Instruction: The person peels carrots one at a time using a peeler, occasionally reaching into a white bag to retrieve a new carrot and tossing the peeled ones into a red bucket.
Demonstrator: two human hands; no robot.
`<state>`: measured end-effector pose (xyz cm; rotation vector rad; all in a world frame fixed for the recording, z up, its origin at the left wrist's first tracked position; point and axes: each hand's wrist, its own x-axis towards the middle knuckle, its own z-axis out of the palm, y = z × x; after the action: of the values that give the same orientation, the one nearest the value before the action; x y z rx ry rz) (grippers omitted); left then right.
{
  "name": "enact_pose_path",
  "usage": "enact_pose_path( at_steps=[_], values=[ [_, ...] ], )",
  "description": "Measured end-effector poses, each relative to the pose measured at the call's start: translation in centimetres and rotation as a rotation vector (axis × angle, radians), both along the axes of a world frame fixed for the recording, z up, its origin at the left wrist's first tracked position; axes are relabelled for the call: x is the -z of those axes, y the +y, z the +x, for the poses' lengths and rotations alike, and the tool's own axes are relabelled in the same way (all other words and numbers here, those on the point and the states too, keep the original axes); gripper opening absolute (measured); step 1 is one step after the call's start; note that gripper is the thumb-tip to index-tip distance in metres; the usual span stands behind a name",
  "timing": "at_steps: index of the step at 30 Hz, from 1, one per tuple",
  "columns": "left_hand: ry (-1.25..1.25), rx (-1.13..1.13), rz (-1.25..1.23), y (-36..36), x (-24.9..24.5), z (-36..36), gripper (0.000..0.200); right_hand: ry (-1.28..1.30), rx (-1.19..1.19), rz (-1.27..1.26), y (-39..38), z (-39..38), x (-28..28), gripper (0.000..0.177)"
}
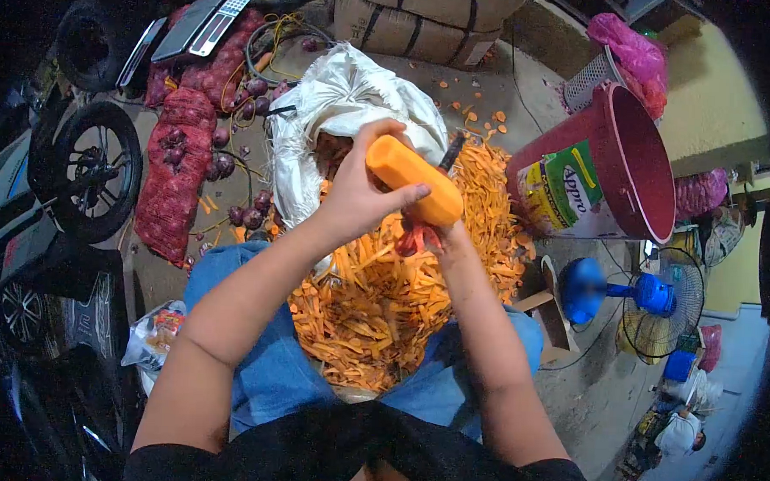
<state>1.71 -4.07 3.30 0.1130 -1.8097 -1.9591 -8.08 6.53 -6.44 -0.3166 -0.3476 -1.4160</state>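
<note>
My left hand (368, 185) is closed round a thick, peeled carrot (414, 180), thumb along its near side. The carrot is tilted, its blunt upper end pointing up and left. Close behind its lower end is my right hand (440, 231), with the fingers mostly hidden by the carrot. A narrow black tool (452, 151) sticks up past the carrot from the right hand; I cannot tell its kind. Something red (417, 240) hangs at the same hand. Below both hands lies a large heap of orange peelings (374, 312), between the knees. An open white sack (348, 91) stands just beyond.
A big maroon bucket (540, 182) leans at the right, near a blue fan (654, 294) and an open cardboard box (552, 323). Red net bags of onions (177, 174), a scale (197, 30) and a motorcycle wheel (95, 171) are at the left. Loose onions (255, 210) lie about.
</note>
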Motion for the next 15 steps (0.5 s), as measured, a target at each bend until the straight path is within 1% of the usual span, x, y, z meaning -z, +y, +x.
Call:
enact_pose_path(
  at_steps=[1,2,3,4,6,7,8,10,11,12,13,14,15],
  values=[
    [0.000,-0.016,-0.067,-0.1,0.4,-0.1,0.060,0.138,0.297,0.503,0.0,1.2,-3.9,0.044],
    [-0.001,-0.016,-0.066,0.0,0.7,-0.3,0.060,0.275,0.591,1.008,-0.1,2.1,-6.6,0.035],
    [0.002,-0.092,-0.121,0.1,1.0,-0.4,0.059,0.242,0.607,1.056,-0.2,2.5,-7.2,0.038],
    [0.005,-0.168,-0.177,0.2,1.2,-0.5,0.058,0.243,0.604,1.058,-0.2,2.6,-6.8,0.038],
    [-0.018,-0.171,-0.223,0.2,1.3,-0.7,0.056,0.739,0.566,1.031,-0.1,2.8,-5.8,0.044],
    [-0.042,-0.174,-0.272,0.1,1.4,-0.8,0.054,0.548,0.619,0.940,-0.2,3.2,-5.6,0.042],
    [-0.041,-0.172,-0.272,0.1,1.5,-0.9,0.054,0.547,0.621,0.940,-0.2,3.2,-5.7,0.042],
    [-0.013,-0.187,-0.362,0.1,1.8,-1.2,0.052,0.510,0.632,0.955,-0.1,3.3,-6.1,0.040],
    [-0.013,-0.183,-0.362,0.2,1.9,-1.3,0.052,0.508,0.635,0.956,0.4,2.5,-4.9,0.040],
    [0.041,-0.186,-0.328,0.3,1.9,-1.5,0.052,0.367,0.412,0.569,1.1,1.1,-2.5,0.040],
    [0.093,-0.190,-0.292,0.4,2.0,-1.6,0.052,0.221,0.186,0.184,1.4,0.5,-1.7,0.040],
    [0.093,-0.189,-0.293,0.4,1.9,-1.6,0.052,0.220,0.186,0.184,1.5,0.4,-1.0,0.040],
    [0.084,-0.173,-0.249,0.5,1.8,-1.6,0.051,0.289,0.310,0.303,1.1,0.7,-1.3,0.040]
  ],
)
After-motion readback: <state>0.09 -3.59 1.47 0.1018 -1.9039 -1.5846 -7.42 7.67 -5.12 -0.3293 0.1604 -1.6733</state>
